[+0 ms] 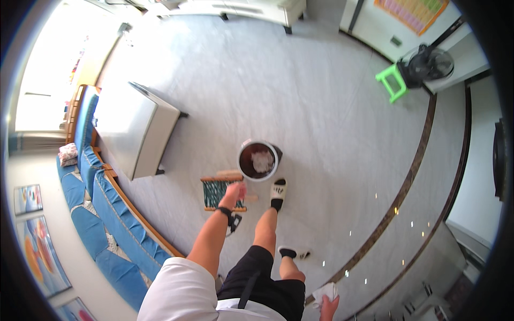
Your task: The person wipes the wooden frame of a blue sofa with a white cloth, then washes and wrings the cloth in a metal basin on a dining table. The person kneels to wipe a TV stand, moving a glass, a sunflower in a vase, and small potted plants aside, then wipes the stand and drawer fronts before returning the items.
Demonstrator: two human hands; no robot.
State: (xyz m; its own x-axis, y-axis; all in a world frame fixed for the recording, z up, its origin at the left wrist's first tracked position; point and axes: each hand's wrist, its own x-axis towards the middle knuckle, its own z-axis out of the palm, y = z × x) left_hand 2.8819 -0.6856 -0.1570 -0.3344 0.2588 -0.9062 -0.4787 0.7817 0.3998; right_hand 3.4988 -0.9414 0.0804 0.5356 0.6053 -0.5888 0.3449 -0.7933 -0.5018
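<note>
My left hand [234,194], with a dark band and a small black device at the wrist, is over a folding stool [213,195] with a green woven seat and wooden bars. Its fingers are blurred, with a pinkish-red patch at them, and I cannot tell whether it grips anything. Just beyond it on the floor stands a round bin [244,161] with a grey rim and a brown inside. Crumpled whitish material [263,161] lies in the bin. Low at the right, my right hand [330,308] holds a white cloth or wad of paper [324,292].
My slippered foot [278,194] is close to the bin. At left are a white low table [154,140] and a long blue-cushioned sofa [116,224]. A black fan [429,64] stands by a green plastic stool [391,82] at far right. A white cabinet [257,10] is ahead.
</note>
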